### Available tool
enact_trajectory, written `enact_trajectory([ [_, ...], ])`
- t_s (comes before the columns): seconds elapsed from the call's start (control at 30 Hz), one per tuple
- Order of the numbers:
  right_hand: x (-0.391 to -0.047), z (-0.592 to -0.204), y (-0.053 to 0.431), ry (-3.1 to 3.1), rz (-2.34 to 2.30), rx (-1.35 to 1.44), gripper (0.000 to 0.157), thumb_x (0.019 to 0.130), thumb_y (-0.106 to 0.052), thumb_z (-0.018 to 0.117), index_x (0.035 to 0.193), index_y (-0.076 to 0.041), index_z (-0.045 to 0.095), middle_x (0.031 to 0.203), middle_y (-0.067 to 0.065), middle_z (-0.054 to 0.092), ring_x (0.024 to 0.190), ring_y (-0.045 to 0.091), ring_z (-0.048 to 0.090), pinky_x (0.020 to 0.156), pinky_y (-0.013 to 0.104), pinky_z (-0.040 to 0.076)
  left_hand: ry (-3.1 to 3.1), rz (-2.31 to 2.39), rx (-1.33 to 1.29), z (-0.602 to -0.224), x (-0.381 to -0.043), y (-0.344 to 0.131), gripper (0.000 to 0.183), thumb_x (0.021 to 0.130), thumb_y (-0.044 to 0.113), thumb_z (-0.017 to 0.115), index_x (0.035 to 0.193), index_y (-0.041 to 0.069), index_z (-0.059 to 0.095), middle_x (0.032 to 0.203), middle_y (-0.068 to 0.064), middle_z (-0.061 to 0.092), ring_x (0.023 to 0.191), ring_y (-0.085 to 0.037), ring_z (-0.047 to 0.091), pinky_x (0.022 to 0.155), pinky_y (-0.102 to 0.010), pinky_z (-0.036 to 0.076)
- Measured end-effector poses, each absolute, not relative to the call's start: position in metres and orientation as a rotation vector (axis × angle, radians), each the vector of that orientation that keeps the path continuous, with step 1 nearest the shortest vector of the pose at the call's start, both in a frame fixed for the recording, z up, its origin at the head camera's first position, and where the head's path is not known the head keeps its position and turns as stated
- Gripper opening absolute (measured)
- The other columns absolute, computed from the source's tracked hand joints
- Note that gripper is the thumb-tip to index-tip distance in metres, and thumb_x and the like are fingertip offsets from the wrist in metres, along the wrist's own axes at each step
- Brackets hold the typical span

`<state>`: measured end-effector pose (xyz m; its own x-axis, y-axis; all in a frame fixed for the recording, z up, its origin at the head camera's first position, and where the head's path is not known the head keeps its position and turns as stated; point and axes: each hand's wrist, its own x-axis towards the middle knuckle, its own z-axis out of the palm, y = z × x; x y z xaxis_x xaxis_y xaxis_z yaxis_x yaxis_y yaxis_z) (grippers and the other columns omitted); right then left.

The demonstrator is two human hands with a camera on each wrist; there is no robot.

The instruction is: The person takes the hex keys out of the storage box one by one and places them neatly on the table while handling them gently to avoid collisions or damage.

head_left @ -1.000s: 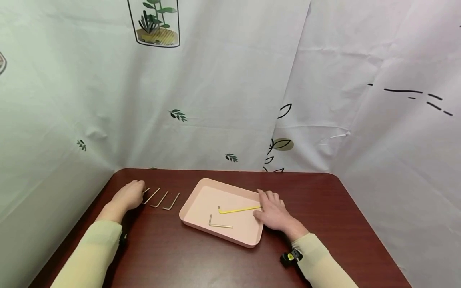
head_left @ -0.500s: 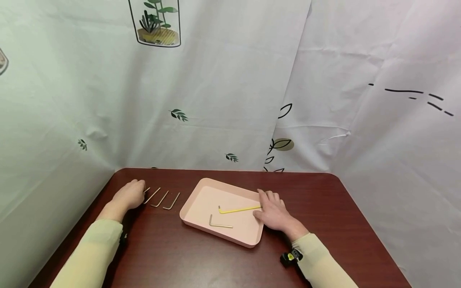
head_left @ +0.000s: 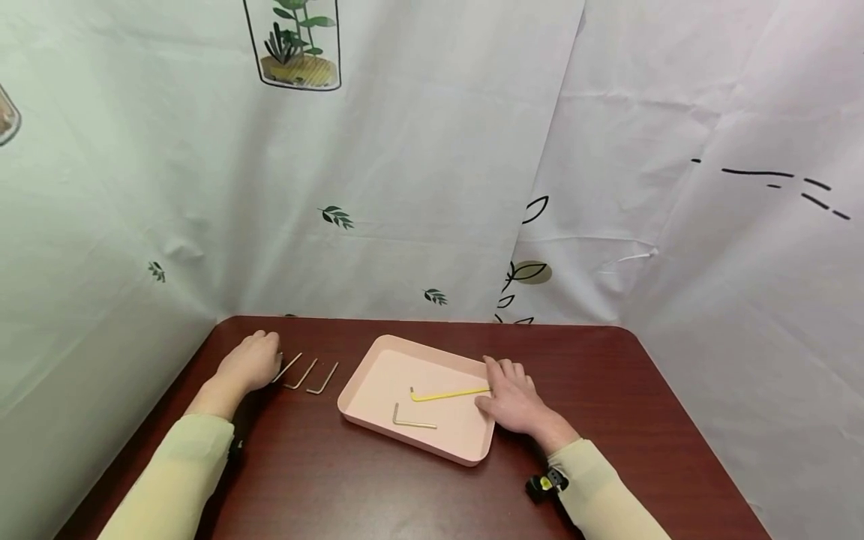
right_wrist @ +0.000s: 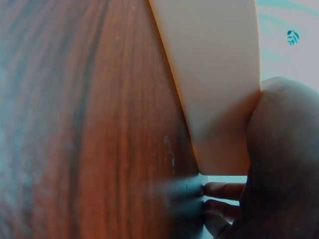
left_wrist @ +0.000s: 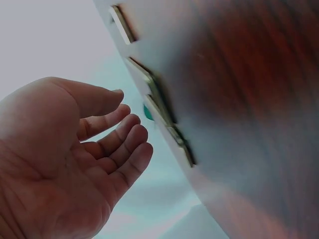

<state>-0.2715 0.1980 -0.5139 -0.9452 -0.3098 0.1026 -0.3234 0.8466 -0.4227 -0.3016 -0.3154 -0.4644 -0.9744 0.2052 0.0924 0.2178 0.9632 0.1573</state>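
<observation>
My left hand (head_left: 250,361) hovers at the left end of a row of metal hex keys, covering part of one hex key (head_left: 288,367). Its fingers are loosely bent with nothing between them in the left wrist view, where the hex keys (left_wrist: 158,94) lie just past the fingertips. Two more, a middle hex key (head_left: 301,374) and a right-hand hex key (head_left: 323,379), lie beside it. My right hand (head_left: 514,396) holds the right end of a pink tray (head_left: 367,367), thumb over the rim. Inside lie a yellow hex key (head_left: 445,394), its right end at my hand, and a metal hex key (head_left: 413,424).
The dark red wooden table (head_left: 324,487) carries everything. A pale printed curtain (head_left: 405,150) rises behind its back edge and along both sides. A black wrist device (head_left: 545,484) sits at the right sleeve.
My left hand has shifted slightly right, and the leftmost hex key that showed beside it is now hidden. The right hand and tray stay in place.
</observation>
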Motion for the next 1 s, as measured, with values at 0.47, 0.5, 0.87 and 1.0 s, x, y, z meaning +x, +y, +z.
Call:
enact_trajectory([
  [0.47, -0.273, -0.512, 0.199, -3.003, 0.686, 0.514, 0.082, 0.098, -0.031, 0.070, 0.167, 0.000, 0.039, 0.151, 0.025, 0.050, 0.137, 0.047, 0.043, 0.106, 0.068, 0.038, -2.865, -0.173, -0.481, -0.455, -0.300, -0.278, 0.013, 0.100, 0.002, 0.070, 0.092, 0.001, 0.060, 0.089, -0.015, 0.057, 0.088, -0.041, 0.061, 0.079, -0.058, 0.055],
  [0.5, -0.273, -0.513, 0.199, -3.002, 0.685, 0.515, 0.082, 0.097, -0.031, 0.070, 0.167, 0.000, 0.039, 0.151, 0.025, 0.050, 0.137, 0.047, 0.043, 0.106, 0.068, 0.038, -2.853, -0.169, -0.490, -0.455, -0.300, -0.275, 0.013, 0.100, 0.002, 0.070, 0.092, 0.001, 0.060, 0.089, -0.014, 0.058, 0.089, -0.041, 0.061, 0.080, -0.057, 0.055],
  [0.87, -0.271, -0.511, 0.198, -3.008, 0.658, 0.518, 0.082, 0.098, -0.031, 0.069, 0.167, 0.001, 0.039, 0.150, 0.026, 0.050, 0.135, 0.046, 0.043, 0.106, 0.067, 0.038, -2.761, -0.179, -0.603, -0.449, -0.293, -0.240, 0.015, 0.099, 0.002, 0.073, 0.091, 0.005, 0.061, 0.087, -0.009, 0.054, 0.087, -0.037, 0.060, 0.077, -0.053, 0.055],
  [1.0, -0.269, -0.508, 0.198, -2.998, 0.656, 0.531, 0.081, 0.097, -0.030, 0.069, 0.165, 0.003, 0.040, 0.148, 0.027, 0.050, 0.133, 0.047, 0.044, 0.104, 0.067, 0.039, -2.717, -0.201, -0.655, -0.446, -0.289, -0.228, 0.015, 0.098, 0.001, 0.073, 0.090, 0.007, 0.061, 0.086, -0.007, 0.054, 0.086, -0.035, 0.060, 0.077, -0.052, 0.054],
])
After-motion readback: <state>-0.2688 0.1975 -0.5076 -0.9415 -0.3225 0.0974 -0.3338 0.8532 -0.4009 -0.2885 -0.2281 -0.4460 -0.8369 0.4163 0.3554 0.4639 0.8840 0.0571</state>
